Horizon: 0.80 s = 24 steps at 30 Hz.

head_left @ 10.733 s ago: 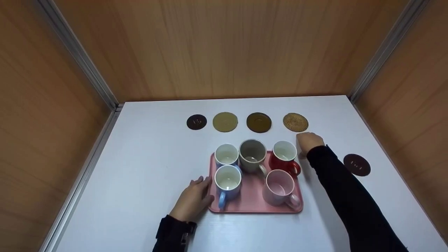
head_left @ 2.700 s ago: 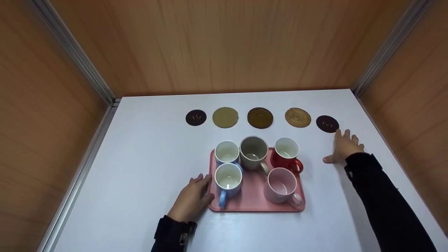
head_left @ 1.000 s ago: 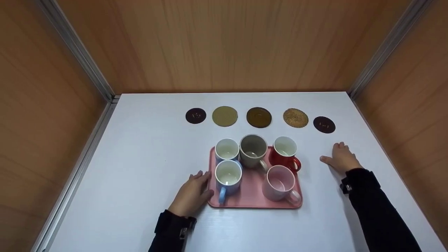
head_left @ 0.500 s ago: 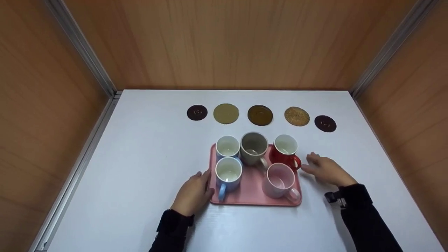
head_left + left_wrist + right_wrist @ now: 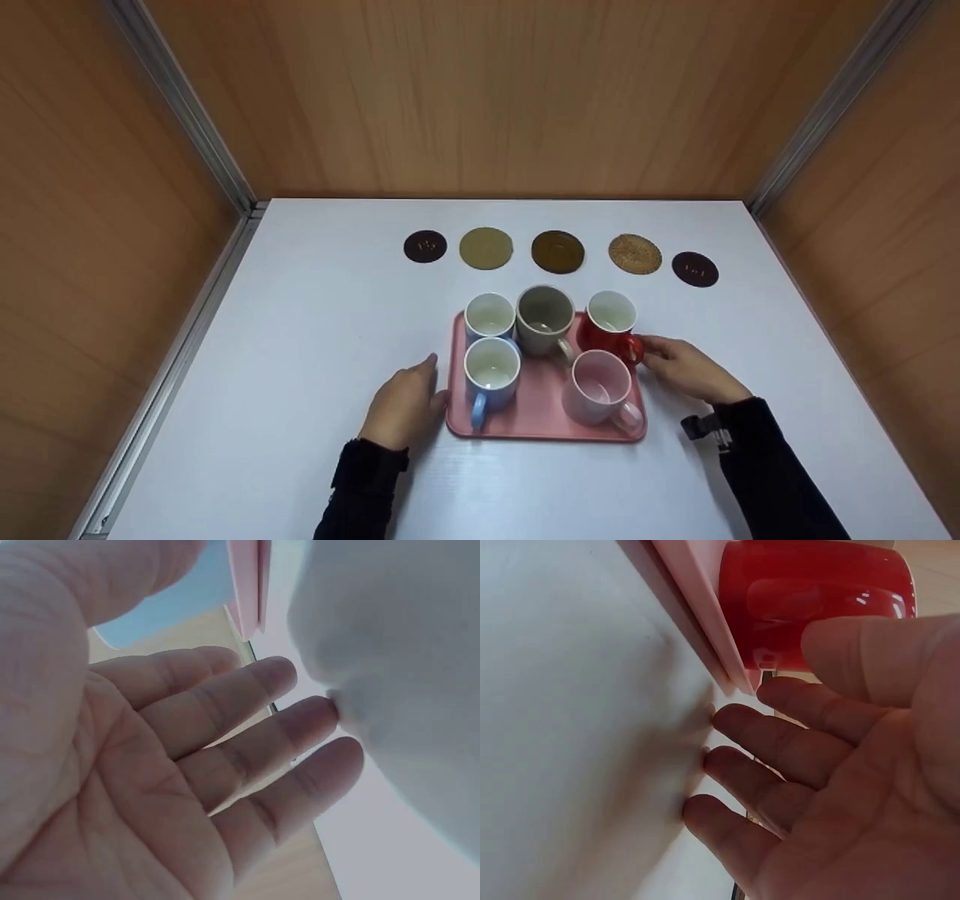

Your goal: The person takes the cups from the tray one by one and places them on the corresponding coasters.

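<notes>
A pink tray (image 5: 536,420) carries several mugs. The red mug (image 5: 609,336) stands at its far right corner, white inside. My right hand (image 5: 694,370) is beside this mug's handle, fingers extended; in the right wrist view the thumb lies in front of the red side, and contact is hard to tell. Left of the tray, my left hand (image 5: 401,405) rests with loose straight fingers, its thumb close to the rim. Two blue mugs (image 5: 491,375) stand on the tray's left, a grey mug (image 5: 544,322) at the back and a pink mug (image 5: 598,390) at front right.
Behind the tray runs a row of round coasters: dark brown (image 5: 425,246), olive (image 5: 486,248), brown (image 5: 558,251), speckled tan (image 5: 635,253) and another dark coaster (image 5: 695,269) at the right end. Wooden panels (image 5: 480,97) enclose the white table at the back and sides.
The right dark coaster has moved from near the right edge to the row's end. My right hand then moved left to the red mug's handle. My left hand has drawn slightly away from the tray.
</notes>
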Each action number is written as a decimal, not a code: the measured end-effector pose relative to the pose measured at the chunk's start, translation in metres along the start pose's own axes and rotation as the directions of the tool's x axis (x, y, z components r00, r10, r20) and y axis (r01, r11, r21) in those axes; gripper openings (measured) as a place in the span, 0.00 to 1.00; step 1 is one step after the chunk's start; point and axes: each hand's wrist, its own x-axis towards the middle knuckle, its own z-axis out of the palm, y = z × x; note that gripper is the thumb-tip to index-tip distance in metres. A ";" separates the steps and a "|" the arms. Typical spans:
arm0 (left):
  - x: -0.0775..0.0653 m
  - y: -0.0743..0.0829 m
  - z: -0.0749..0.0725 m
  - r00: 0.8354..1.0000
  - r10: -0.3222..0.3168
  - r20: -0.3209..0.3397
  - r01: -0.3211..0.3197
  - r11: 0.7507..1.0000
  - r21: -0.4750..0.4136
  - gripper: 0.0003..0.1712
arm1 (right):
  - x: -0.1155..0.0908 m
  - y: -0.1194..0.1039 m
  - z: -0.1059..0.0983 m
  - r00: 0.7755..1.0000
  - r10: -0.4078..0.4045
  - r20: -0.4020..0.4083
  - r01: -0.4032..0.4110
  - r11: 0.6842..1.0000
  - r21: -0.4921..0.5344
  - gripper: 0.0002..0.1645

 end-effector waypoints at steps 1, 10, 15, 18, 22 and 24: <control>0.000 0.000 -0.001 1.000 0.004 -0.002 -0.004 1.000 -0.001 0.36 | 0.000 0.000 0.000 1.000 0.003 -0.002 -0.003 1.000 0.006 0.28; 0.009 0.005 -0.009 0.990 0.090 -0.112 -0.092 0.996 -0.009 0.31 | -0.003 -0.013 0.003 0.992 0.018 -0.122 -0.009 0.997 0.074 0.29; 0.018 0.011 -0.007 0.969 0.166 -0.181 -0.178 0.983 -0.047 0.26 | -0.005 -0.025 0.010 0.978 0.054 -0.202 -0.021 0.987 0.161 0.30; 0.021 0.015 -0.005 0.969 0.159 -0.190 -0.178 0.980 -0.085 0.22 | -0.006 -0.028 0.016 0.972 0.062 -0.228 -0.014 0.978 0.206 0.32; 0.023 0.016 0.001 0.975 0.140 -0.169 -0.170 0.970 -0.173 0.14 | -0.008 -0.028 0.023 0.964 0.093 -0.250 -0.028 0.967 0.252 0.32; 0.025 0.016 0.004 0.975 0.152 -0.162 -0.186 0.957 -0.224 0.12 | -0.008 -0.026 0.026 0.960 0.117 -0.255 -0.043 0.959 0.278 0.30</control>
